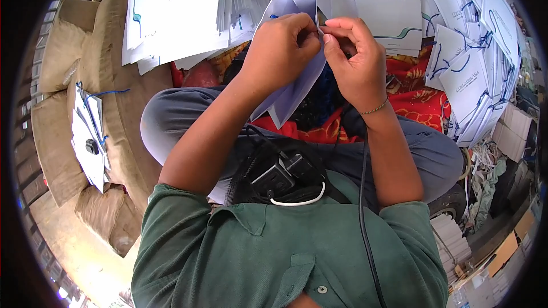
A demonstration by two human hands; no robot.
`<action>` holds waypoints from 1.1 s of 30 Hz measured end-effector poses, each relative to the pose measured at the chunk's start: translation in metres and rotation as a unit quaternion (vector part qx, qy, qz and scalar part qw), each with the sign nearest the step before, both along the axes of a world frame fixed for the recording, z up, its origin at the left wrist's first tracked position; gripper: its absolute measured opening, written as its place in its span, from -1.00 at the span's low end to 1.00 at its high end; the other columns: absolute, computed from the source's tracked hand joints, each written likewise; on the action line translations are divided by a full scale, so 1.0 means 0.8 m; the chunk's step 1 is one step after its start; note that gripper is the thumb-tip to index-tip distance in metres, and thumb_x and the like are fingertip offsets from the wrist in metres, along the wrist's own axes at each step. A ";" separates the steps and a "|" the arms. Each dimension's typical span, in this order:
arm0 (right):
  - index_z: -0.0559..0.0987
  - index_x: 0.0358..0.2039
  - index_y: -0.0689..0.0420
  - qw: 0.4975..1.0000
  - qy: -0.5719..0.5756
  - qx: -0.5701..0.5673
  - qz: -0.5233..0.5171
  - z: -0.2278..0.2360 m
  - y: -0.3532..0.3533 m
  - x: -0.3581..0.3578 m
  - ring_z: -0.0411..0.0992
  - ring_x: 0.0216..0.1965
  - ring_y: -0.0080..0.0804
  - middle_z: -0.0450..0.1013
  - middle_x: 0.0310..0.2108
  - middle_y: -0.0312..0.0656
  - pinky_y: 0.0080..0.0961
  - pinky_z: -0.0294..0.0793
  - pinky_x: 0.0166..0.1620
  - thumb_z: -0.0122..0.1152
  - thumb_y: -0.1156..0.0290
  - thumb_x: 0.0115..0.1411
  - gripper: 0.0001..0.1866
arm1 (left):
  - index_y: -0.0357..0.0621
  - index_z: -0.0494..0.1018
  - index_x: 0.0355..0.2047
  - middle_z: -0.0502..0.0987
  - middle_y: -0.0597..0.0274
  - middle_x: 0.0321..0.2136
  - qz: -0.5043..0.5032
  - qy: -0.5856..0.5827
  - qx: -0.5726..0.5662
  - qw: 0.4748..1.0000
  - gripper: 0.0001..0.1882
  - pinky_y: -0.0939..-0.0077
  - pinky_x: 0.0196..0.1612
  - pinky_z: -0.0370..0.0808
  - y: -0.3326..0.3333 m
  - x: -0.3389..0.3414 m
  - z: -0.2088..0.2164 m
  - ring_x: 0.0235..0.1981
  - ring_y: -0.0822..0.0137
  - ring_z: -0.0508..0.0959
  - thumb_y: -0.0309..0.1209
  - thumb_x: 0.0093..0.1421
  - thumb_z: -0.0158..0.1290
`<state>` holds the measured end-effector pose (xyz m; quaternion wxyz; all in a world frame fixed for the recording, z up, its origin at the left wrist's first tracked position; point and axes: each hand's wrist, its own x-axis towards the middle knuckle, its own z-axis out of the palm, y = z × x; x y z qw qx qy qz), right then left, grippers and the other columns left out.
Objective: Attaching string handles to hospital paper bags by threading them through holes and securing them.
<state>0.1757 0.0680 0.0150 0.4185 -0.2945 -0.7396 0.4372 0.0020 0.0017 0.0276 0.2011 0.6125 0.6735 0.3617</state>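
A white paper bag stands partly opened between my raised hands, above my crossed legs. Its side folds spread at the top, and a bit of blue cord shows beside my left knuckles. My left hand is closed on the bag's upper edge, thumb and fingers curled together. Right beside it, my right hand pinches at the same edge with thumb and forefinger. Whatever lies between those right fingertips is too small to make out.
Stacked flat white bags lie far left. Printed bags lie ahead, and corded bags pile up at right. A brown cushioned seat holds a few bags. A black cable runs down my front. Red patterned cloth lies beneath.
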 end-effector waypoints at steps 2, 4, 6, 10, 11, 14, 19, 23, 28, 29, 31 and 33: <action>0.62 -0.02 0.22 1.000 0.001 0.004 0.002 0.001 -0.001 -0.001 0.77 -0.21 -0.22 0.75 -0.21 -0.03 -0.39 0.73 -0.10 0.35 0.59 0.35 -0.79 | -0.32 0.59 -0.25 0.66 0.04 -0.43 0.013 -0.009 -0.003 1.000 -0.84 0.35 -0.25 0.55 0.000 0.000 -0.001 -0.39 0.29 0.65 -0.43 0.31 0.20; 0.62 -0.01 0.23 1.000 -0.005 0.009 0.005 0.004 -0.004 -0.002 0.77 -0.19 -0.22 0.74 -0.21 -0.02 -0.39 0.73 -0.09 0.35 0.58 0.35 -0.78 | -0.31 0.59 -0.26 0.63 0.13 -0.46 0.033 -0.058 -0.030 0.997 -0.85 0.40 -0.26 0.53 0.000 0.002 -0.003 -0.39 0.39 0.60 -0.43 0.32 0.22; 0.62 -0.01 0.24 1.000 -0.007 0.010 0.008 0.004 -0.004 -0.002 0.77 -0.19 -0.22 0.74 -0.20 -0.02 -0.39 0.73 -0.09 0.35 0.58 0.35 -0.78 | -0.30 0.58 -0.28 0.59 0.22 -0.48 0.053 -0.107 -0.057 0.991 -0.85 0.45 -0.27 0.50 -0.001 0.004 -0.008 -0.39 0.49 0.55 -0.42 0.32 0.23; 0.62 -0.01 0.24 1.000 -0.004 0.000 0.010 0.003 -0.003 -0.001 0.77 -0.18 -0.22 0.74 -0.19 -0.02 -0.39 0.72 -0.08 0.35 0.58 0.35 -0.78 | -0.29 0.57 -0.30 0.55 0.30 -0.48 0.060 -0.164 -0.069 0.982 -0.86 0.51 -0.29 0.47 -0.001 0.005 -0.014 -0.38 0.57 0.47 -0.45 0.31 0.24; 0.62 -0.01 0.24 1.000 -0.004 0.000 0.010 0.003 -0.002 0.000 0.77 -0.18 -0.22 0.74 -0.19 -0.02 -0.39 0.72 -0.08 0.35 0.58 0.35 -0.78 | -0.31 0.56 -0.31 0.55 0.27 -0.48 0.058 -0.167 -0.074 0.982 -0.87 0.50 -0.29 0.47 -0.001 0.006 -0.012 -0.40 0.55 0.47 -0.47 0.29 0.22; 0.62 -0.01 0.24 1.000 -0.009 0.019 -0.016 -0.001 0.005 0.004 0.76 -0.18 -0.21 0.74 -0.18 -0.02 -0.38 0.72 -0.08 0.35 0.58 0.35 -0.78 | -0.34 0.54 -0.31 0.56 0.18 -0.49 0.015 -0.095 -0.019 0.995 -0.88 0.47 -0.29 0.48 -0.008 0.007 0.000 -0.41 0.50 0.48 -0.50 0.26 0.19; 0.63 -0.01 0.24 0.999 -0.026 0.022 -0.037 -0.003 0.009 0.007 0.76 -0.18 -0.24 0.74 -0.18 -0.03 -0.39 0.72 -0.09 0.33 0.61 0.34 -0.78 | -0.36 0.53 -0.29 0.57 0.10 -0.48 -0.016 -0.063 -0.069 0.996 -0.87 0.40 -0.27 0.51 -0.017 -0.002 0.012 -0.42 0.40 0.51 -0.50 0.25 0.17; 0.63 -0.02 0.24 0.999 -0.011 0.021 -0.026 -0.005 0.009 0.005 0.76 -0.19 -0.24 0.73 -0.17 -0.03 -0.40 0.72 -0.09 0.32 0.62 0.35 -0.79 | -0.34 0.56 -0.19 0.63 0.05 -0.40 0.027 -0.032 0.006 0.999 -0.81 0.37 -0.20 0.52 -0.011 0.008 0.006 -0.37 0.31 0.57 -0.43 0.33 0.22; 0.63 -0.02 0.24 0.999 -0.011 0.014 -0.035 -0.005 0.011 0.007 0.75 -0.18 -0.25 0.72 -0.17 -0.04 -0.40 0.72 -0.08 0.33 0.60 0.36 -0.80 | -0.29 0.56 -0.12 0.68 -0.01 -0.23 -0.004 -0.068 -0.057 0.996 -0.79 0.36 -0.10 0.54 -0.005 0.004 0.014 -0.22 0.27 0.63 -0.36 0.44 0.22; 0.63 -0.02 0.24 0.999 -0.012 0.015 -0.036 -0.005 0.012 0.008 0.75 -0.18 -0.25 0.72 -0.17 -0.04 -0.40 0.72 -0.08 0.33 0.60 0.36 -0.80 | -0.27 0.56 -0.13 0.69 0.00 -0.18 -0.015 -0.082 -0.094 0.992 -0.81 0.36 -0.06 0.55 -0.004 0.004 0.020 -0.16 0.27 0.65 -0.36 0.47 0.20; 0.63 -0.01 0.24 0.997 -0.042 0.008 -0.059 -0.005 0.016 0.009 0.74 -0.18 -0.29 0.72 -0.15 -0.04 -0.40 0.72 -0.08 0.33 0.57 0.37 -0.80 | -0.25 0.56 -0.16 0.69 0.00 -0.14 -0.059 -0.142 0.011 0.988 -0.85 0.36 -0.03 0.54 -0.011 0.002 0.028 -0.13 0.27 0.65 -0.40 0.48 0.17; 0.63 0.00 0.24 0.999 -0.028 -0.011 -0.044 -0.006 0.015 0.007 0.74 -0.17 -0.30 0.71 -0.14 -0.05 -0.40 0.71 -0.07 0.32 0.56 0.38 -0.79 | -0.22 0.54 -0.19 0.69 0.08 -0.10 -0.142 -0.232 0.182 0.945 -0.90 0.39 0.04 0.53 -0.007 0.001 0.038 -0.11 0.32 0.63 -0.47 0.50 0.09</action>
